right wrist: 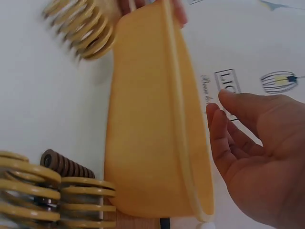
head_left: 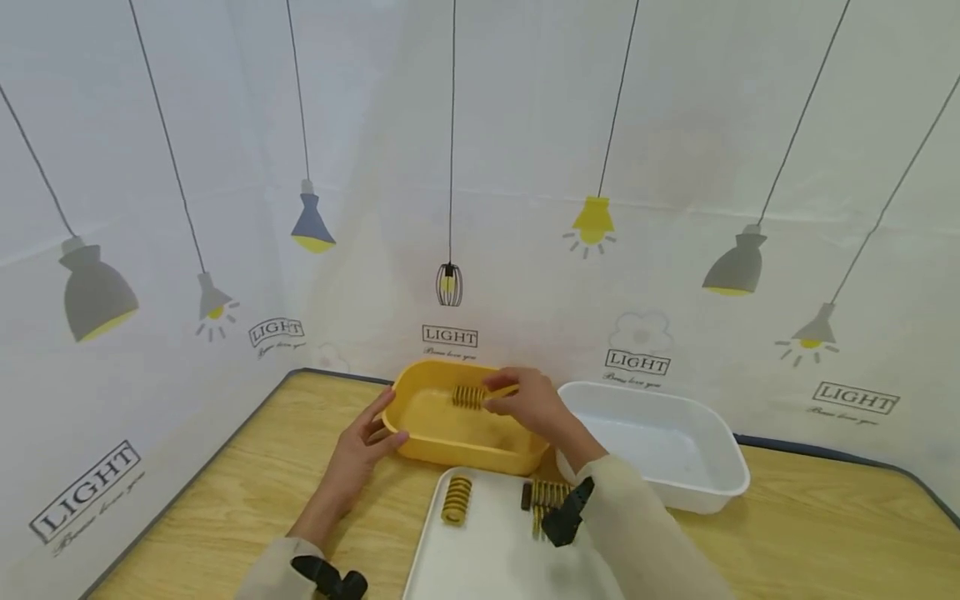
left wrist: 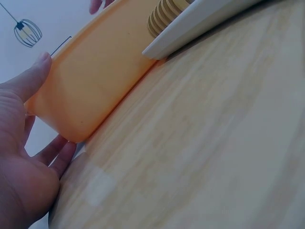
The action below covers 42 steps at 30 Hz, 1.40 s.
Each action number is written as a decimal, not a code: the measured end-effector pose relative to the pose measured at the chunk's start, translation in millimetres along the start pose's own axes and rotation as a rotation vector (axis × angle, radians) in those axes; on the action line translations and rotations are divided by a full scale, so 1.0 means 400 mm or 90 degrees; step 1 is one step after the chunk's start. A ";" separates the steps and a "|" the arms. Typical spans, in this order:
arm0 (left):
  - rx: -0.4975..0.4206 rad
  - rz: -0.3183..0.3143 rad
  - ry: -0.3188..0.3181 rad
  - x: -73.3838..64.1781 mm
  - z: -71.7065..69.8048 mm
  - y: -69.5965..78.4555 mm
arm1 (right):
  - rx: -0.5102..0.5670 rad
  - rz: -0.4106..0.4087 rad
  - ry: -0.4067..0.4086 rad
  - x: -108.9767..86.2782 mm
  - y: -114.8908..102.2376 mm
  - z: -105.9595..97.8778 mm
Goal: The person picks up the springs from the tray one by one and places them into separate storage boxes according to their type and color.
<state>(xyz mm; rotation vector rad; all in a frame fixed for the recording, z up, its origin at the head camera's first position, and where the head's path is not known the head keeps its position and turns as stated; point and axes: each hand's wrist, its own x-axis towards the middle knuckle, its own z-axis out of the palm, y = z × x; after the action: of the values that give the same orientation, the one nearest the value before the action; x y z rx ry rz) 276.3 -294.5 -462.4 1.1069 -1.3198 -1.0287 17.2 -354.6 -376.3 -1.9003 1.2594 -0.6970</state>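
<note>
My left hand [head_left: 354, 454] grips the left end of a yellow plastic bin [head_left: 465, 454], thumb on its near side and fingers round the end. Over the bin's right half, my right hand [head_left: 531, 404] has its fingertips beside a yellow coil spring [head_left: 468, 397] inside the bin. In the right wrist view, the thumb and loosely bent fingers [right wrist: 220, 129] have nothing between them; the bin wall hides the spring there. A white tray [head_left: 495, 567] in front carries another yellow spring [head_left: 456, 500] at its left, plus several yellow springs [head_left: 551, 493] and a dark brown spring [head_left: 527, 496] farther right.
A white bin [head_left: 738, 483] stands right of the yellow one, partly behind my right forearm. Both bins sit at the back of a wood-grain table [head_left: 825, 517], against a white curtain [head_left: 525, 250] printed with lamps.
</note>
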 end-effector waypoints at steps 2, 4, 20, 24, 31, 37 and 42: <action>0.000 0.002 -0.002 0.001 0.003 0.003 | 0.028 -0.007 0.002 -0.019 0.000 -0.016; -0.001 0.004 -0.005 0.003 0.006 0.005 | 0.049 -0.024 0.007 -0.038 0.005 -0.030; 0.003 -0.005 -0.009 0.007 0.009 0.009 | 0.139 -0.081 -0.066 -0.194 -0.059 -0.066; 0.009 -0.004 -0.009 0.005 0.008 0.012 | 0.124 -0.097 -0.064 -0.217 -0.052 -0.064; 0.016 0.001 -0.012 -0.001 0.002 0.012 | 0.127 -0.111 -0.059 -0.231 0.008 -0.056; 0.020 -0.006 -0.007 -0.003 -0.003 0.005 | 0.137 -0.110 -0.066 -0.254 0.008 -0.046; 0.025 -0.004 -0.009 -0.004 -0.002 0.004 | 0.109 -0.127 -0.077 -0.281 -0.021 -0.028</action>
<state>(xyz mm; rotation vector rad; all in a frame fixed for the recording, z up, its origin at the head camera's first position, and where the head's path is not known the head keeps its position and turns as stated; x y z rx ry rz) 277.0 -292.4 -461.1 1.1359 -1.3529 -1.0212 -28.7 -251.3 -367.2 -1.9106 0.9148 -0.7555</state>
